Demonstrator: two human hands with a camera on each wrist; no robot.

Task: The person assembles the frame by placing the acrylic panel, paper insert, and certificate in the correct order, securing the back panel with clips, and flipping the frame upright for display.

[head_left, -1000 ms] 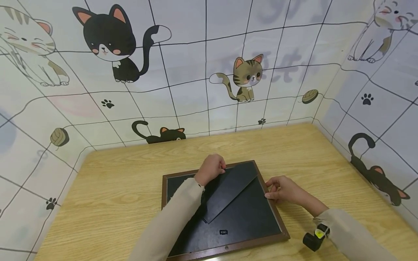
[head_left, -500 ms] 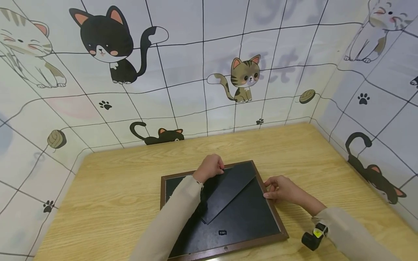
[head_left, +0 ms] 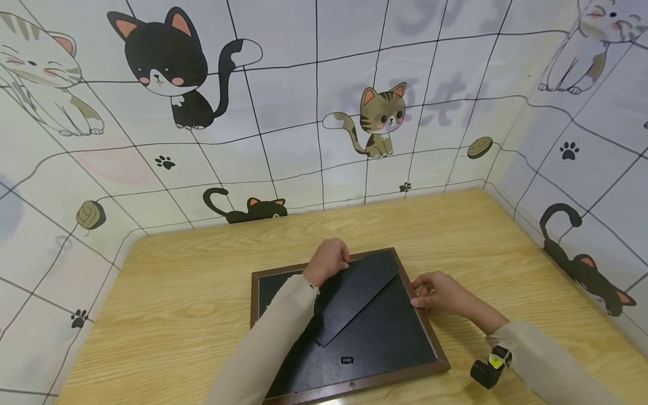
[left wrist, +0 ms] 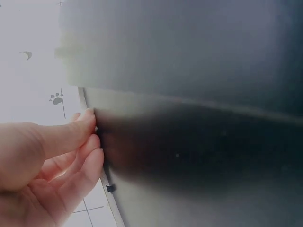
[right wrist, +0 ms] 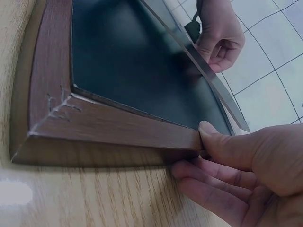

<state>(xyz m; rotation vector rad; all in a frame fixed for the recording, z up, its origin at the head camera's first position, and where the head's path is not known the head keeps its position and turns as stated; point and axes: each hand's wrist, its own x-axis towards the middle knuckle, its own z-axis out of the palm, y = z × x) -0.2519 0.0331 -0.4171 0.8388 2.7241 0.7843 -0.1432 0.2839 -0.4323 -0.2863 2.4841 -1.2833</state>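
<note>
A picture frame with a brown wooden rim (head_left: 395, 376) lies face down on the table, its black backing board (head_left: 395, 337) upward. The black easel stand (head_left: 361, 292) slants across the backing, partly under the left forearm. At the far edge, my left hand (head_left: 328, 260) has its thumb and curled fingers pinched at the border of rim and backing. A small black tab (left wrist: 111, 188) shows below those fingers in the left wrist view. My right hand (head_left: 439, 295) grips the right side of the rim, thumb on top and fingers beneath, as the right wrist view shows.
The wood-grain table (head_left: 187, 304) extends around the frame on the left, back and right. Walls with printed cats (head_left: 167, 62) and grid lines enclose the back and sides. A black wrist camera (head_left: 487, 371) is strapped at the right cuff.
Both hands keep their places on the frame, which has not moved. The head view shifts only slightly.
</note>
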